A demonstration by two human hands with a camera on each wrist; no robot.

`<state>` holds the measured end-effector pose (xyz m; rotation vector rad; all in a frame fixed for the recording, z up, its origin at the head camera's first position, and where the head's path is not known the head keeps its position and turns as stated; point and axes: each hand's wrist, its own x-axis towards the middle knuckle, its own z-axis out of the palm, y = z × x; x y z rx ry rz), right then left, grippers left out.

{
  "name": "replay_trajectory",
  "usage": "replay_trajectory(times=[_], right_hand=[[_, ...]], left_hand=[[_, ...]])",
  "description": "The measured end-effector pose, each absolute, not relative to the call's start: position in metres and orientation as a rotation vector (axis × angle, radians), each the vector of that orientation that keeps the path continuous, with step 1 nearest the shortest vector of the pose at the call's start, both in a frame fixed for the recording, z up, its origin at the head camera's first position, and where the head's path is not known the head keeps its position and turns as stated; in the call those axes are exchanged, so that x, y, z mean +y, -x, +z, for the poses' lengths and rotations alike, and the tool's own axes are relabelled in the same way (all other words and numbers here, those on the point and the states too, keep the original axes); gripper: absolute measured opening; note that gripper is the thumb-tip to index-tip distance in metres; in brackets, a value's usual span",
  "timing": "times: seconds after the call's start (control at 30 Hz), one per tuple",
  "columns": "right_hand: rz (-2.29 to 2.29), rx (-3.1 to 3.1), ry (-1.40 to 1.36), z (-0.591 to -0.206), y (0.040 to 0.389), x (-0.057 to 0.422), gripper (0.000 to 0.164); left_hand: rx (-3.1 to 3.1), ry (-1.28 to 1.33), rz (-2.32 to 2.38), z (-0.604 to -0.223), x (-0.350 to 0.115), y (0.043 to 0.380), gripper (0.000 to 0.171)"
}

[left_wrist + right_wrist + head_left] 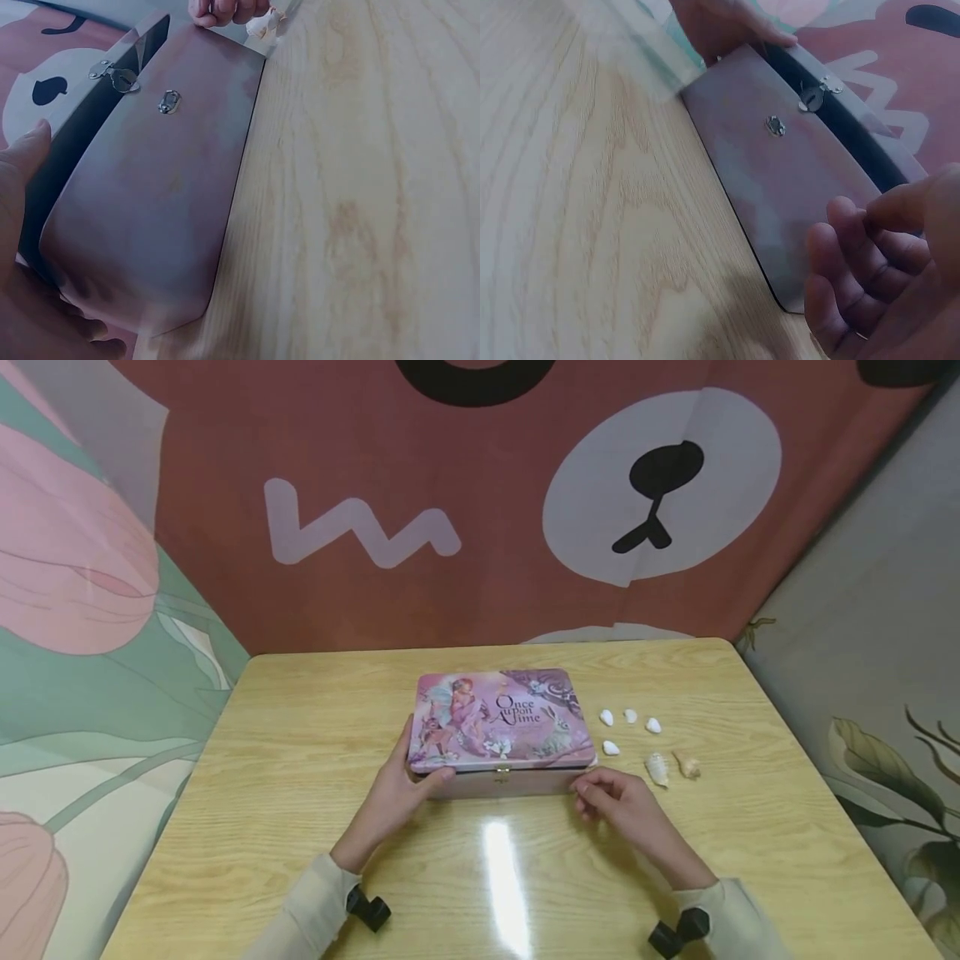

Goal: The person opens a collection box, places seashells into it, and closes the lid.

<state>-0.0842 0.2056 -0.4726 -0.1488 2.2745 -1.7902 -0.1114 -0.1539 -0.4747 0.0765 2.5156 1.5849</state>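
- Left hand point(401, 781): at the front left corner of the box point(487, 787), thumb on the lid point(468, 714) at its front edge, fingers curled down the left side. The grip holds that corner; a steady thumb there should suit the lid, without letting fingertips slip into the gap.
- Box: about midway between the left and right edges of the table point(315, 718), its long axis running left to right, roughly parallel to the back edge. The latch side faces the person and the lid's lettering reads upright from there.
- Lid: ajar, front raised, a dark gap beneath. The hasp point(124, 79) hangs clear of the catch point(169, 102); any move of the lid looks best done evenly at both front corners, so it does not twist.
- Right hand point(618, 797): by the front right corner, fingers curled, thumb against the index finger, nothing visible between them. Whether it touches the box, I cannot tell.
- White shells point(607, 717), spiral shell point(657, 769), tan shell point(687, 766): between the box and the table's right edge; the right elbow should clear them.
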Motion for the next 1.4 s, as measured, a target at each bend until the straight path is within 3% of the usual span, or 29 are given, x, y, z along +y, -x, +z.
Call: replay_trajectory(times=[0.2,0.67,1.1,1.4], right_hand=[[-1.808,2.327,0.131,-0.474,0.088,0.210,0.020],[-1.858,2.489,-0.022,-0.473,0.107,0.213,0.030],[-1.845,2.511,0.247,-0.478,0.130,0.198,0.072],[-1.783,2.553,0.279,-0.477,0.136,0.197,0.079]], left_hand=[[2.532,-0.075,1.563,-0.471,-0.153,0.113,0.118],[2.590,-0.020,1.492,-0.460,-0.152,0.115,0.118],[2.642,-0.024,1.487,-0.454,-0.150,0.121,0.113],[2.718,-0.007,1.524,-0.449,-0.146,0.123,0.102]])
